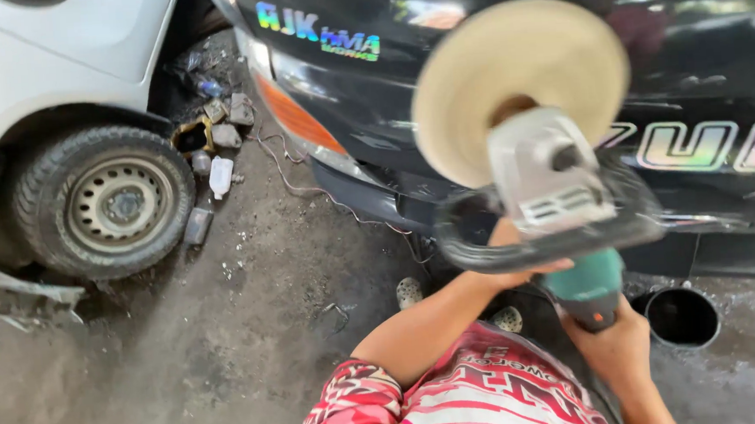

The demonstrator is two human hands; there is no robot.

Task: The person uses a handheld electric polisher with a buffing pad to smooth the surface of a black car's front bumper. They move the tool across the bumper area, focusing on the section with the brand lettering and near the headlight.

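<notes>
I hold an electric polisher with a round cream pad raised against the glossy black car body. My left hand grips the black loop handle at the front of the tool. My right hand is closed around the green rear body of the tool. The pad looks blurred. My left forearm comes up from a red and white patterned sleeve.
A white car with a steel wheel stands at the left. Bottles, cans and scraps lie between the cars. A black round container sits on the dirty concrete floor at lower right.
</notes>
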